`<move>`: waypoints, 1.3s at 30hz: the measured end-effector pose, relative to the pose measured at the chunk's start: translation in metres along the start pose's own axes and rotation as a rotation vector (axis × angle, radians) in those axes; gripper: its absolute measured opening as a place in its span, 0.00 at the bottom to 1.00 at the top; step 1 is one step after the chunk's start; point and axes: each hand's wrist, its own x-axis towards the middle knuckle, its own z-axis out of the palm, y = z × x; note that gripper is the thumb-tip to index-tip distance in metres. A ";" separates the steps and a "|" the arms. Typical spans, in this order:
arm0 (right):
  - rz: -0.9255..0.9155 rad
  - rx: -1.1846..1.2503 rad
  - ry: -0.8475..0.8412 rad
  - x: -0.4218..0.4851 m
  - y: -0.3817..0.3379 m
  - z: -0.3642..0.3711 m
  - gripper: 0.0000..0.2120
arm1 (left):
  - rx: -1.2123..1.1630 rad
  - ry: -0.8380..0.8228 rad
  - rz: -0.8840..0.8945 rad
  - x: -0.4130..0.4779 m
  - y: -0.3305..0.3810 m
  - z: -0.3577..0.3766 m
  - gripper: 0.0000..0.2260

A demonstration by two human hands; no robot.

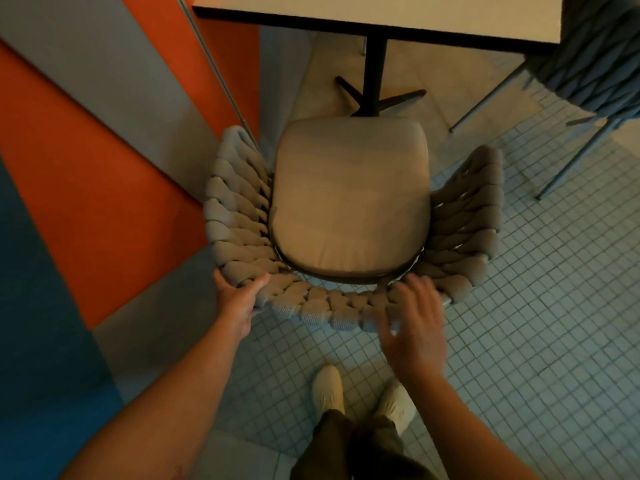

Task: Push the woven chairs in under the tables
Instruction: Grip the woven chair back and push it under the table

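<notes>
Hands first: the left hand [238, 299] grips the back rim [322, 306] of the woven chair [351, 216] at its left rear corner, thumb laid over the top of the weave and fingers wrapped round the outside. The right hand [412, 323] is spread, fingers apart and blurred, over the right part of the same rim. Whether it touches the weave cannot be told.

The chair stands on the tiled floor [519, 306], facing the desk [381, 15]. Its seat cushion [349, 174] is fully in sight on the near side of the desk's near edge, so the seat looks not yet pushed under. The front of the cushion lines up with the foot of the pedestal [374, 77]. The left arm of the chair is just beside the orange and grey wall panel [86, 168].

Judged from its thick rope weave over a thin frame, the chair is probably light to moderate in weight. The padding should give under the fingers while the frame beneath stays stiff. The top of the back rim, one hand near each rear corner, looks the best hold, since an even push there should keep it straight. The loose cushion could slide, so it makes a poor place to press.

A second, darker woven chair [595, 53] stands at the desk's right corner.
</notes>
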 end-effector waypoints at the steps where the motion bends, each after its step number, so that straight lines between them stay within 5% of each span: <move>1: -0.122 -0.036 -0.168 0.005 0.001 0.003 0.26 | 0.002 -0.001 -0.009 -0.002 0.000 0.000 0.44; 4: -0.215 -0.236 -0.696 0.032 -0.009 0.003 0.31 | -0.006 0.007 -0.036 -0.003 0.004 0.001 0.44; 8: -0.231 -0.437 -0.853 0.060 -0.016 0.008 0.28 | -0.032 -0.013 -0.078 0.000 0.008 0.002 0.46; 23: -0.094 -0.557 -0.757 0.046 -0.033 0.026 0.17 | -0.136 -0.139 -0.091 0.009 0.006 -0.007 0.43; 39: -0.062 -0.405 -0.658 -0.002 -0.087 0.072 0.16 | 0.103 -0.212 -0.070 0.048 0.041 -0.075 0.46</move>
